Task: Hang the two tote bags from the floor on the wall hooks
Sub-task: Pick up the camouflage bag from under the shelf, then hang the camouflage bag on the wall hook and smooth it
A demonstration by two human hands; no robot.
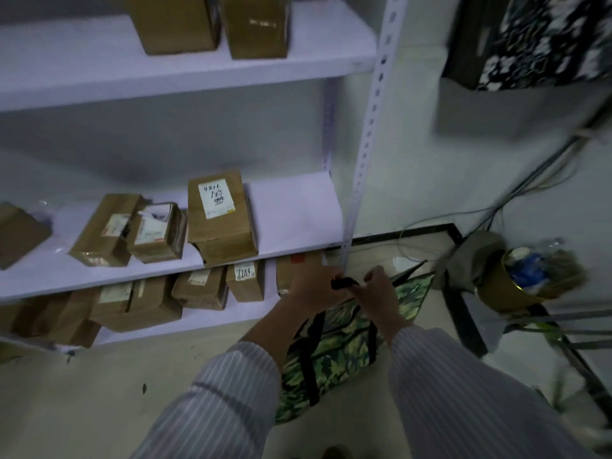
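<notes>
Here, in the head view, both hands meet at the black handle (pixel 344 282) of a green camouflage tote (pixel 344 346); the left hand (pixel 314 283) is clenched round the handle's left end, the right hand (pixel 381 289) is clenched round its right end, and a short dark stretch of handle shows between the two fists; the tote hangs just below the grip, its body sloping down and toward the camera between the two striped sleeves (pixel 231 392); two black straps run down its front panel from the handle; its far top corner reaches out to the right, past the right hand; whether its bottom touches the floor (pixel 99 392) I cannot tell, since the sleeves hide the lower edge.

A second tote (pixel 549 41), black with a white pattern, hangs against the wall at the upper right, well apart from the hands; its hook lies out of view.

To the left stands a white shelf (pixel 185 77) bearing brown boxes (pixel 220 217); the hands are just in front of its perforated upright (pixel 367 137); cables (pixel 530 180) trail down the wall on the right, above a bin (pixel 526 279) full of rubbish.
</notes>
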